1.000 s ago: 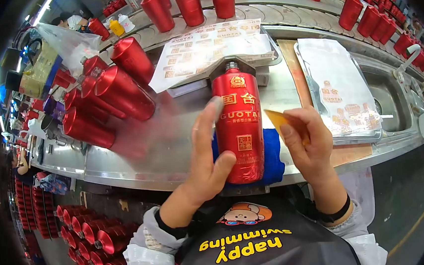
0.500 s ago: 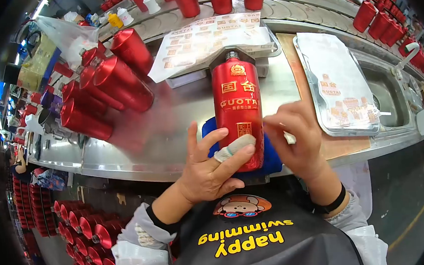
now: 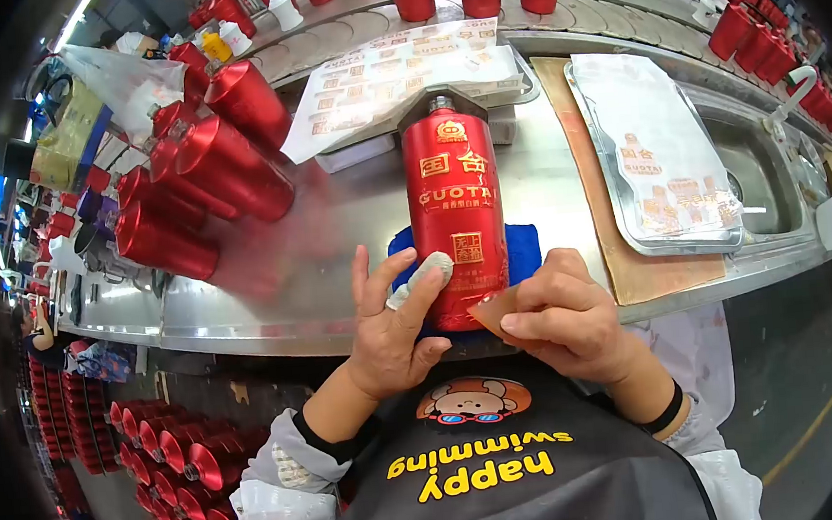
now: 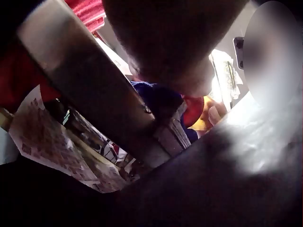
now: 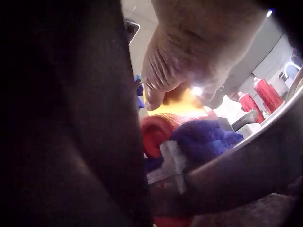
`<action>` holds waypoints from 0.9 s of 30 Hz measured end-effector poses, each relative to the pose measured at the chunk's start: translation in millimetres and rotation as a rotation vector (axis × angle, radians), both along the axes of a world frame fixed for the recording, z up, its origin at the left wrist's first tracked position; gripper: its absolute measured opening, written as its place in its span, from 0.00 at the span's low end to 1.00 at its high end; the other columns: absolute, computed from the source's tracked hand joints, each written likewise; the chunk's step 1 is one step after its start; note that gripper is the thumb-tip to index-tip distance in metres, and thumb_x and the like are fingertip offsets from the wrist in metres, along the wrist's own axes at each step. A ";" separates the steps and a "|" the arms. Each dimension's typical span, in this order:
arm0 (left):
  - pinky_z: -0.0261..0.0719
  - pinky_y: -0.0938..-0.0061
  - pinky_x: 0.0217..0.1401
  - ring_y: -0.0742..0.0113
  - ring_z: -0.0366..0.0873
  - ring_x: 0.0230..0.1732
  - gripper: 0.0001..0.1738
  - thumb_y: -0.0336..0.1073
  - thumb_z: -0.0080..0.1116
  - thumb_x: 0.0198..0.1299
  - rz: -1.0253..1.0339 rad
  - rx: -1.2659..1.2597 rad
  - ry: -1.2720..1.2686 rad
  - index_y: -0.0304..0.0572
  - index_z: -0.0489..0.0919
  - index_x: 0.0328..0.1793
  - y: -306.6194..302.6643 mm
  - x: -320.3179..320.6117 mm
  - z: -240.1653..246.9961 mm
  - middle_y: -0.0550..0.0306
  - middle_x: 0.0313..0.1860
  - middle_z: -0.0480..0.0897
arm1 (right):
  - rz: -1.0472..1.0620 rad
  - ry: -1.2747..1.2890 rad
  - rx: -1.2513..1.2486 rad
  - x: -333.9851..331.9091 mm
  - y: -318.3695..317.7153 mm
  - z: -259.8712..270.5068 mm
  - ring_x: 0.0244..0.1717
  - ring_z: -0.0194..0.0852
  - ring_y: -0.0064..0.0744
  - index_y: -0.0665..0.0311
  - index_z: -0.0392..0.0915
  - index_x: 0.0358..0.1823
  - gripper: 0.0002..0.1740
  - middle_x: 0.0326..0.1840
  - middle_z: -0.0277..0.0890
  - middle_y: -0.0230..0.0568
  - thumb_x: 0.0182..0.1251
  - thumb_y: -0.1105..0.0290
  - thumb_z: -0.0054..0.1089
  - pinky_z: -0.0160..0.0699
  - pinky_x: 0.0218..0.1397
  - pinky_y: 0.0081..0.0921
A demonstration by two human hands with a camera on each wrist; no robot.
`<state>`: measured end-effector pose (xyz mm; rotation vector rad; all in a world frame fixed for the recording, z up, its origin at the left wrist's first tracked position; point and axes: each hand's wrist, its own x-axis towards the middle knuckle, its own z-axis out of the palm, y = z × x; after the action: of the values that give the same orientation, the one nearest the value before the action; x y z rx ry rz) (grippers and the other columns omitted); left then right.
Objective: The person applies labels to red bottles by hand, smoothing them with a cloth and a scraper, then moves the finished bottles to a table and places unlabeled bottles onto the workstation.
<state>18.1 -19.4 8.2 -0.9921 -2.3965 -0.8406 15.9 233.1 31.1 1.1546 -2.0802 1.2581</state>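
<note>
A red bottle [image 3: 457, 218] with gold lettering lies face up on a blue cloth [image 3: 523, 252], its capped neck in a dark notched holder [image 3: 416, 106]. At its lower left edge, my left hand [image 3: 389, 330] rests with fingers spread, one finger wearing a white cover. My right hand [image 3: 572, 321] pinches a thin amber scraper [image 3: 495, 309], whose tip meets the bottle near its base. The right wrist view shows the yellow-lit scraper [image 5: 177, 106] under the right hand [image 5: 189, 56], over the red bottle's base [image 5: 154, 135].
Standing red bottles [image 3: 233, 167] crowd the left of the metal table. Printed label sheets [image 3: 392, 81] lie behind the holder, and more are on a tray [image 3: 669, 245] at right, beside a sink [image 3: 756, 174]. A conveyor [image 3: 359, 32] carries bottles across the back.
My right hand has moved down and left, bringing the scraper to the bottle's base. My left hand has drawn back left from across the bottle's lower front. Conveyor bottles have shifted right.
</note>
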 end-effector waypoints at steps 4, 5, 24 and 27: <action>0.32 0.38 0.79 0.46 0.58 0.75 0.41 0.68 0.46 0.65 -0.088 -0.142 -0.001 0.45 0.72 0.72 0.5 -10.6 24.2 0.56 0.66 0.78 | 0.003 -0.027 -0.019 3.1 1.3 -0.5 0.34 0.70 0.34 0.57 0.80 0.41 0.18 0.37 0.76 0.32 0.46 0.74 0.75 0.63 0.42 0.33; 0.31 0.39 0.80 0.47 0.56 0.76 0.42 0.70 0.45 0.64 -0.124 -0.196 0.001 0.47 0.72 0.72 1.7 -15.3 32.5 0.58 0.66 0.78 | 0.004 -0.028 -0.019 2.4 1.8 -0.3 0.34 0.70 0.34 0.57 0.80 0.41 0.18 0.37 0.76 0.32 0.46 0.74 0.75 0.63 0.42 0.34; 0.25 0.45 0.82 0.56 0.62 0.71 0.32 0.63 0.37 0.72 -0.185 -0.211 0.103 0.56 0.76 0.70 2.9 -52.8 36.0 0.67 0.59 0.83 | -0.018 -0.679 -0.450 -3.6 2.5 17.7 0.37 0.75 0.20 0.71 0.74 0.46 0.07 0.38 0.77 0.38 0.69 0.78 0.58 0.74 0.39 0.18; 0.27 0.45 0.81 0.53 0.60 0.73 0.33 0.63 0.38 0.72 -0.107 -0.137 0.036 0.53 0.73 0.72 3.4 -46.8 30.4 0.63 0.64 0.80 | 0.079 -0.684 -0.255 -20.4 -14.0 25.8 0.31 0.76 0.17 0.69 0.76 0.43 0.06 0.32 0.80 0.38 0.67 0.77 0.60 0.74 0.34 0.17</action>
<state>-28.8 -16.0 38.6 -1.1869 -2.4145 -0.6963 -4.5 219.1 56.9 0.7555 -2.2277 2.1092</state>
